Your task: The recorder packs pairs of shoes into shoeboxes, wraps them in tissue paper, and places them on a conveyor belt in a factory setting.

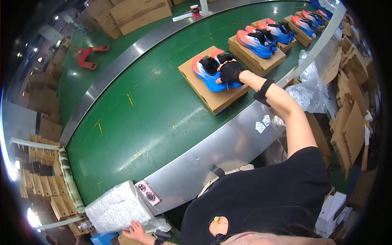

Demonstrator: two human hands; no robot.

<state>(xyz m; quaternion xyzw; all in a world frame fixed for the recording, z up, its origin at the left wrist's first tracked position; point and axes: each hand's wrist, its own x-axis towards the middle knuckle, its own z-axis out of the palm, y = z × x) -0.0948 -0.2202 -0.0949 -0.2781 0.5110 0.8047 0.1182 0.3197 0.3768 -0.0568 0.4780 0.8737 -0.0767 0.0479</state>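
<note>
My right hand (pixel 231 73), in a black fingerless glove, reaches across the green belt. Its fingers curl round the right shoe of a pair of red, white and blue running shoes (pixel 204 73). Black padding shows in the openings of both. The pair sits on a brown shoebox (pixel 196 86), and my hand hides much of the shoe it grips. Low on the left, my left hand (pixel 138 234) has its fingers spread beside a package in patterned white plastic wrap (pixel 120 206). Whether the fingertips touch the wrap I cannot tell.
More shoe pairs (pixel 258 42) on boxes line the belt (pixel 134 118) to the upper right. On the metal edge (pixel 196 153) lie a phone (pixel 147 192) and small white packets (pixel 260 127). Plastic bags (pixel 307 96) and flattened cardboard (pixel 351 126) crowd the right side.
</note>
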